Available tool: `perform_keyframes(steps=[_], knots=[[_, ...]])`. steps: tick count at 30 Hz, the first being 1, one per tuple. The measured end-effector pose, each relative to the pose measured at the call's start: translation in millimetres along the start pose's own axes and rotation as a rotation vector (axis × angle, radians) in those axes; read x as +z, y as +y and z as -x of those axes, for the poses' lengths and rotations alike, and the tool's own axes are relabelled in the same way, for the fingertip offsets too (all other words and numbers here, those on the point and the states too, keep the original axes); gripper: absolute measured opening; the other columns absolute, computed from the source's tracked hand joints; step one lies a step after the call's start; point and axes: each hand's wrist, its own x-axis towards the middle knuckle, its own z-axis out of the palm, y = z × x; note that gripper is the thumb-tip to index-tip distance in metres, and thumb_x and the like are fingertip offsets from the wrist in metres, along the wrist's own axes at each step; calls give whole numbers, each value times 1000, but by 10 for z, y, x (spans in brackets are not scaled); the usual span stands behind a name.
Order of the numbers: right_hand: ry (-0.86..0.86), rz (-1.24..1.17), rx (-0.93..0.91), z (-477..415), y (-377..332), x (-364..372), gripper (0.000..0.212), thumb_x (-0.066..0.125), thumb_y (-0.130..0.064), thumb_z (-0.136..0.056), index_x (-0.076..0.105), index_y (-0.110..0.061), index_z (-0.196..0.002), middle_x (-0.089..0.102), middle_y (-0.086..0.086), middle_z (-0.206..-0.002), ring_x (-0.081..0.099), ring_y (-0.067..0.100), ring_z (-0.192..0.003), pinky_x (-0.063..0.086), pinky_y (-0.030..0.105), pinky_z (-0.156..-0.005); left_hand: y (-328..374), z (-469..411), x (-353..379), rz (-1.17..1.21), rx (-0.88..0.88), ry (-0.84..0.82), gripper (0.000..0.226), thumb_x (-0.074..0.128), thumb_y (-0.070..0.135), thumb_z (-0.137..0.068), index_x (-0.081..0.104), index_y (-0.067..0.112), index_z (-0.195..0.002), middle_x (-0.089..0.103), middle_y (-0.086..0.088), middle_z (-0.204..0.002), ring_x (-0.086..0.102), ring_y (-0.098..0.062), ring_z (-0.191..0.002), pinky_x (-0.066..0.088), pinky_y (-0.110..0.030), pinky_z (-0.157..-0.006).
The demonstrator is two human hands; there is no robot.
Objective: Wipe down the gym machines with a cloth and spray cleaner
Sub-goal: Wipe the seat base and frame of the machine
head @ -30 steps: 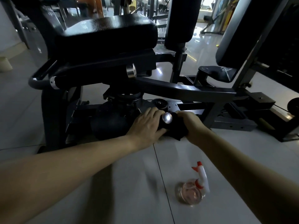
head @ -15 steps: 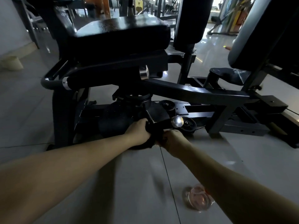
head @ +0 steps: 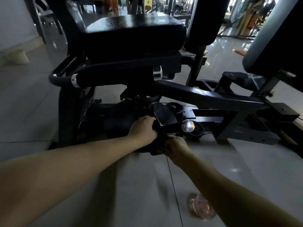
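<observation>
My left grip (head: 143,130) is curled round the black handle (head: 170,127) low on the gym machine (head: 213,97), a little short of its silver end cap (head: 188,126). My right grip (head: 176,145) holds the dark cloth (head: 153,149), bunched just below that handle. The spray bottle (head: 200,208) is on the floor (head: 131,194) beside my right forearm, blurred and partly hidden.
</observation>
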Motion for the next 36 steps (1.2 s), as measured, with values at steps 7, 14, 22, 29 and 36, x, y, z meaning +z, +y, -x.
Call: perform_keyframes(steps=[7, 14, 22, 29, 36], knots=[[-38, -51, -76, 65, -68, -201, 18, 46, 3, -95, 63, 3, -98, 64, 19, -82, 63, 29, -73, 55, 36, -66, 421, -155, 239, 550, -173, -160, 35, 44, -1, -95, 75, 10, -108, 74, -10, -111, 66, -28, -112, 49, -39, -104], [-29, -111, -76, 169, -211, -607, 18, 44, -3, -91, 62, -1, -92, 67, 14, -82, 66, 26, -75, 53, 35, -67, 648, -191, -59, 818, -219, -186, 43, 42, -7, -78, 80, 10, -88, 77, -6, -86, 70, -14, -82, 52, -17, -68], [129, 45, 97, -148, 77, -306, 19, 44, 14, -91, 63, 10, -92, 64, 23, -84, 65, 30, -69, 58, 39, -60, 144, -78, 128, -154, -115, -24, 12, 63, 23, -92, 71, 18, -100, 70, -1, -102, 68, -24, -96, 53, -32, -76], [114, -114, -54, -240, -11, 5, 16, 47, 13, -85, 60, 3, -83, 55, 16, -73, 52, 24, -60, 43, 28, -52, -299, -141, 61, 169, -454, -124, 25, 59, 26, -96, 70, 8, -81, 71, -9, -81, 69, -26, -76, 55, -35, -62], [138, 7, -120, 57, 4, -252, 19, 53, 1, -88, 71, -3, -84, 69, 13, -76, 66, 25, -68, 51, 31, -57, -258, -153, 178, 389, -449, -239, 27, 62, 23, -99, 68, 14, -74, 67, -5, -70, 67, -19, -63, 55, -30, -58]])
